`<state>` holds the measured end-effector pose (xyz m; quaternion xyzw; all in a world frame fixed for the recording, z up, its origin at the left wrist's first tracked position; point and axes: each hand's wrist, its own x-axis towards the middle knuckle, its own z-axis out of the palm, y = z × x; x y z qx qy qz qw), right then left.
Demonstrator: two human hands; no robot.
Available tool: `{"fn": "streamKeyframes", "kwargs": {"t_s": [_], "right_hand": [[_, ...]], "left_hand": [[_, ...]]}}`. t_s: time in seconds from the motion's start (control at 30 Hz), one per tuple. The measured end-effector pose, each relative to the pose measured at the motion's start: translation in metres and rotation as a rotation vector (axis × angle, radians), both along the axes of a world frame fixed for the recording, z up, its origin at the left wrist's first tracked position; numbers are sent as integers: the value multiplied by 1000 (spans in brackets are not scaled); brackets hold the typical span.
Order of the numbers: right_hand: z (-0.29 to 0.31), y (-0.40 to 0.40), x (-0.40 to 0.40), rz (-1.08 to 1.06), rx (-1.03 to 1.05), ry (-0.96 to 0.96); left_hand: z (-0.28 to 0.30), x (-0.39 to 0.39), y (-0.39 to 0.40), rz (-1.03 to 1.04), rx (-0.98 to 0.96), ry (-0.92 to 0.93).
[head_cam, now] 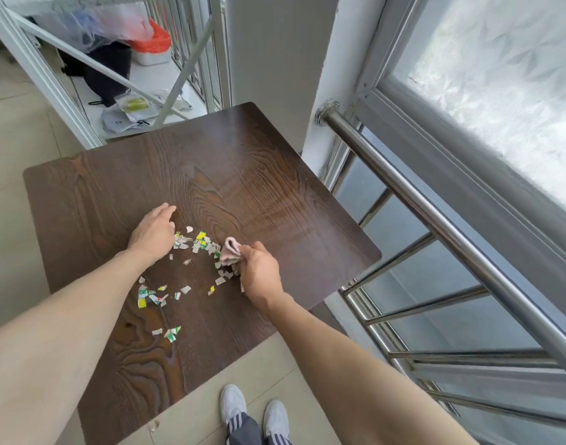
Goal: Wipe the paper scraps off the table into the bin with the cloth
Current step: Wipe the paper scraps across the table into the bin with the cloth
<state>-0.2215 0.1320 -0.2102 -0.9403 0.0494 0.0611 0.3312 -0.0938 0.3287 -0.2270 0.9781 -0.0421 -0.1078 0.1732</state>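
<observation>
Several paper scraps (196, 244), white, green and yellow, lie scattered over the middle and near-left part of the dark wooden table (243, 175). My right hand (260, 273) grips a bunched pink cloth (229, 252) and presses it on the table at the right edge of the scraps. My left hand (154, 231) rests flat on the table just left of the scrap pile, fingers together, holding nothing. A second cluster of scraps (153, 295) lies nearer to me. No bin is in view.
A steel railing (435, 226) runs close along the table's right side, below a frosted window. A white metal frame (50, 78) with bags and packets stands behind the table. One scrap (153, 425) lies on the tiled floor by my shoes (252, 409).
</observation>
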Motion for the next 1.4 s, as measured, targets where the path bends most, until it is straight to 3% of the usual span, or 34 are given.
{"fn": "streamKeyframes", "kwargs": {"t_s": [0.13,0.27,0.37,0.57,0.8,1.0,1.17,1.27,1.4], "right_hand": [[13,-21,0,165,-28,-90],[13,-84,-4,41,-280,-157],[1,-100,-23,-67,-378,-97],[-14,-20,-35,-259,-203,-76],[-8,76,-8,-196,8,10],[-1,94,11,61,183,-1],[9,69,-5,37,-37,-158],[5,55,-29,-78,-209,-100],[-7,80,-53,-304,-123,26]], "left_hand": [[7,-6,3,13,-24,16],[12,-19,18,91,-20,0],[13,-35,38,169,15,-21],[4,-70,84,306,55,-62],[-14,-94,110,310,11,-80],[-18,-93,116,299,-9,-76],[-17,-95,120,282,-17,-89],[-14,-96,122,271,-35,-84],[-13,-97,127,221,-54,-59]]}}
